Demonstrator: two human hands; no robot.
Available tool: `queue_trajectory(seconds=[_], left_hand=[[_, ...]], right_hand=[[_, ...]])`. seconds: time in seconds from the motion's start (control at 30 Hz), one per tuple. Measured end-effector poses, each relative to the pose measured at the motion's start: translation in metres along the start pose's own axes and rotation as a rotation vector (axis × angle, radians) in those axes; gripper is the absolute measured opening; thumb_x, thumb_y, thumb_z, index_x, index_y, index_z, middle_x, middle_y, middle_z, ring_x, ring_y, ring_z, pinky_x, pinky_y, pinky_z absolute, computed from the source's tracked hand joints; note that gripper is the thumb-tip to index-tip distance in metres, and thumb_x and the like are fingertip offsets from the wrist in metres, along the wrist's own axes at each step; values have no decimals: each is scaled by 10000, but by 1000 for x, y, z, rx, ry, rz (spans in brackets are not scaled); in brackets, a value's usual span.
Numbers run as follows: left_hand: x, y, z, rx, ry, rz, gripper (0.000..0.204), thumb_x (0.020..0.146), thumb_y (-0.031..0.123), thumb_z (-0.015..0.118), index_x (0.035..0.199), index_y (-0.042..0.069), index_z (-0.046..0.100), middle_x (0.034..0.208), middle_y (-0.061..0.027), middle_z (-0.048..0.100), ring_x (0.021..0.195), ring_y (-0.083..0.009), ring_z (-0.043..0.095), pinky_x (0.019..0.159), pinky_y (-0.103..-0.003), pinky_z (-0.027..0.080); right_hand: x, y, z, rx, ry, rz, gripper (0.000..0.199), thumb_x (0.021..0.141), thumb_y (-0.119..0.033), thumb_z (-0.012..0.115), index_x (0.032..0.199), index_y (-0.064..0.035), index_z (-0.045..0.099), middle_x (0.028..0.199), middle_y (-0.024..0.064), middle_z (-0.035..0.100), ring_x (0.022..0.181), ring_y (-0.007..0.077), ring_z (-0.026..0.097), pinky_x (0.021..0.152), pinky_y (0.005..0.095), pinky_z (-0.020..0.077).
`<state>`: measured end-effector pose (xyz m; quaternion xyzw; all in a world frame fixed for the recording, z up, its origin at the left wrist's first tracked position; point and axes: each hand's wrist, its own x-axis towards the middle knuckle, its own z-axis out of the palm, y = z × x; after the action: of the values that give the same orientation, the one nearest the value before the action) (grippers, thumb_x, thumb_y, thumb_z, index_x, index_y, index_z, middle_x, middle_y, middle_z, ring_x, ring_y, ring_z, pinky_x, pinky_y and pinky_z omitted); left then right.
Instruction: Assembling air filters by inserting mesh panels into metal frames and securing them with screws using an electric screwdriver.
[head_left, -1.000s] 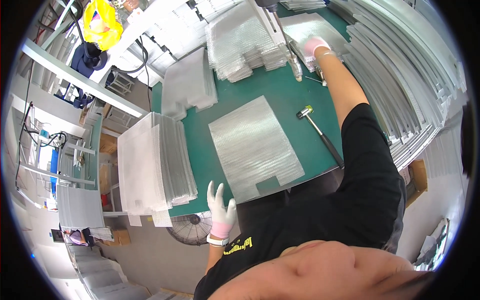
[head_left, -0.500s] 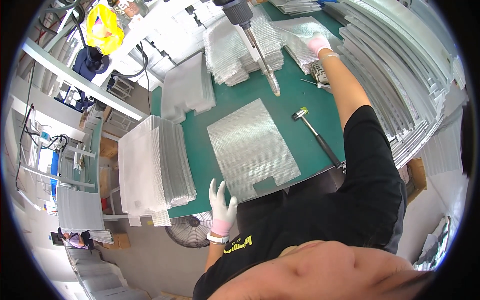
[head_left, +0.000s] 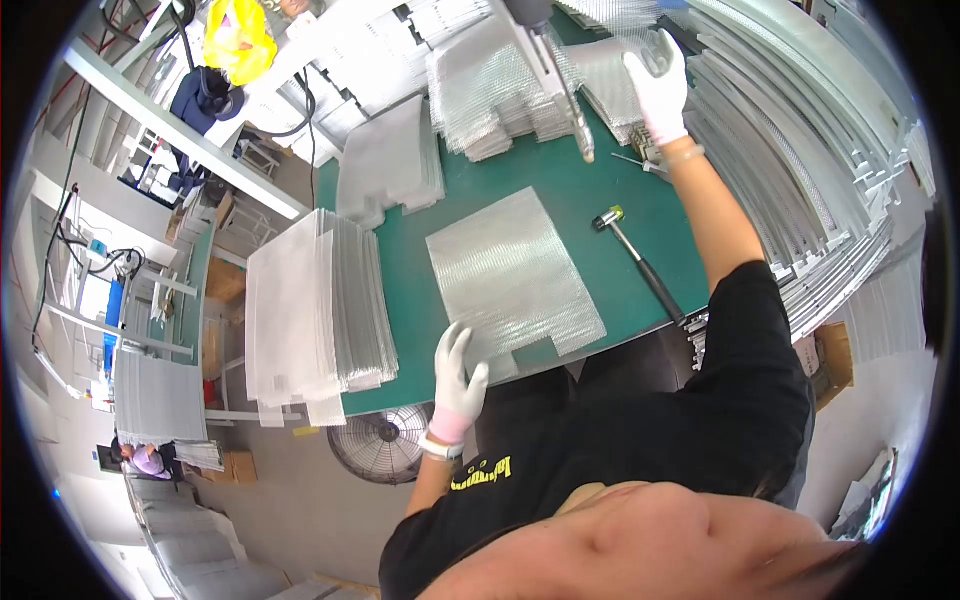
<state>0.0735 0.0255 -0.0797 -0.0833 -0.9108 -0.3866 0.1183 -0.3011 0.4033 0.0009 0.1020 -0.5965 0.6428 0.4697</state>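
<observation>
A single silvery mesh sheet [head_left: 515, 270] lies flat near the middle of the green worktop [head_left: 410, 290], its notched edge toward the person. Half a second ago the gloved left hand [head_left: 458, 388] hung short of that edge; now its fingertips are over the near left corner, fingers loosely spread and gripping nothing, though whether they touch the mesh I cannot tell. The gloved right hand [head_left: 662, 95], earlier down on the far right stack [head_left: 603, 75], now stands open beside it, thumb apart from the raised fingers, with nothing visibly held.

Around the sheet, one hammer [head_left: 661, 290] lies to the right, as before. One hanging tool [head_left: 560, 85] points down beyond the sheet, its tip swung farther right than in the last frame. Three more stacks can be counted: one front left [head_left: 290, 320], one behind it [head_left: 385, 165] and one far middle [head_left: 490, 85]. Farther out are one fan [head_left: 385, 445], one yellow bag [head_left: 240, 45] and one other person [head_left: 148, 460].
</observation>
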Motion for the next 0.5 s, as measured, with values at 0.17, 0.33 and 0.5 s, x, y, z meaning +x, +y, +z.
queue_trajectory(seconds=[0.17,0.33,0.5], left_hand=[[51,25,23,-548,-309,71,579,925,164,612,1461,1,462,1433,-191,540,1332,-332,520,1138,-446,371],[57,95,61,-1166,518,33,518,1031,117,516,1500,-27,350,1390,-170,555,1269,-272,550,1107,-421,429],[19,32,29,-1073,571,-3,454,983,-19,535,1430,-34,460,1289,-137,636,1140,-210,619,1019,-324,476]], right_hand=[[-147,-75,6,437,-159,-85,968,754,-197,877,1510,27,316,1505,199,433,1413,308,424,1188,473,335],[-256,-166,-15,-39,-715,-310,1022,616,-438,932,1429,-32,464,1516,252,375,1419,463,353,1166,591,283],[-229,-216,-57,-554,-591,-277,891,708,-334,845,1476,-88,466,1556,320,267,1447,532,236,1171,593,251]])
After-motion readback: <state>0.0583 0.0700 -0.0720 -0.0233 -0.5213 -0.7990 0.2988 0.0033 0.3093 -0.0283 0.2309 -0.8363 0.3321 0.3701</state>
